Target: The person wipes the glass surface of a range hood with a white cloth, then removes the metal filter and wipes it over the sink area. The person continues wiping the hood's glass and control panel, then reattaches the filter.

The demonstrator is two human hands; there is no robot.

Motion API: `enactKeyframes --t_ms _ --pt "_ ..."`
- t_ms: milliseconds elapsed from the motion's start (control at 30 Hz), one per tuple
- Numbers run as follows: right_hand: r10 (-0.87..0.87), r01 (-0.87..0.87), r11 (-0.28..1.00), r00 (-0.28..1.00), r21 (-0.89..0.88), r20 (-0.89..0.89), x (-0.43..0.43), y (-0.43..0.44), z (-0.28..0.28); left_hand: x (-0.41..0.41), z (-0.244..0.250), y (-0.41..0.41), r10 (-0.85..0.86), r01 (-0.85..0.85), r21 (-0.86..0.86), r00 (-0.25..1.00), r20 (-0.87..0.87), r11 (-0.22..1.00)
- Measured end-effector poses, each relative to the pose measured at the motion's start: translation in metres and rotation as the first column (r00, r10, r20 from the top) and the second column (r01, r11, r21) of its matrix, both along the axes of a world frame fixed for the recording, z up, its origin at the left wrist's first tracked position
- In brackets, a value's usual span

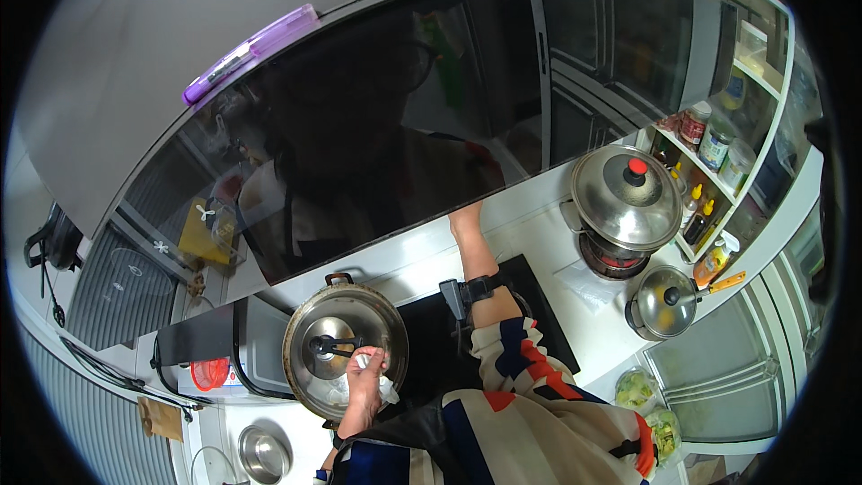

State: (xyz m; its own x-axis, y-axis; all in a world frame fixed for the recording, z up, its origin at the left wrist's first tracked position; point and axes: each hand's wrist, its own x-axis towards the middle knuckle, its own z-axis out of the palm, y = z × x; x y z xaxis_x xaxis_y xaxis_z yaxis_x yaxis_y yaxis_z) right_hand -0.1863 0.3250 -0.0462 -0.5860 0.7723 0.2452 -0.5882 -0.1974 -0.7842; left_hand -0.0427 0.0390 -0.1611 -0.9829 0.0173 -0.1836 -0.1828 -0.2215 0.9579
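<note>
My left hand (365, 380) is over the near right part of a large steel pan (296, 364), closed on a crumpled white tissue (387, 391). A black handle-like part (343, 342) in the pan reaches to the fingers; whether the hand grips it too, I cannot tell. A smaller round lid or bowl (333, 367) lies inside the pan. My right arm stretches across the black cooktop (431, 350); the right hand (466, 215) is mostly hidden behind the lower edge of the glossy black range hood panel (377, 148), so its fingers and any held thing are out of sight.
A steel wok with a domed lid (592, 188) stands on a burner at the right, beside a small lidded pot (663, 303). Behind are shelves with jars and bottles (717, 141). A steel bowl (264, 455) sits at the lower left, below a black countertop appliance (262, 343). Bagged vegetables (636, 387) lie lower right.
</note>
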Motion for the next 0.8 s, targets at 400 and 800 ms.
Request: enactKeyframes --t_ms 400,800 --pt "0.196 -0.207 0.767 0.977 -0.607 -0.085 -0.066 -0.012 -0.028 -0.001 0.001 0.000 -0.005 0.006 -0.042 1.000 0.010 0.999" --pt "0.150 -0.190 0.784 0.982 -0.591 -0.118 -0.025 -0.020 0.020 0.012 0.015 0.006 -0.045 0.046 0.003 0.998 -0.044 0.999"
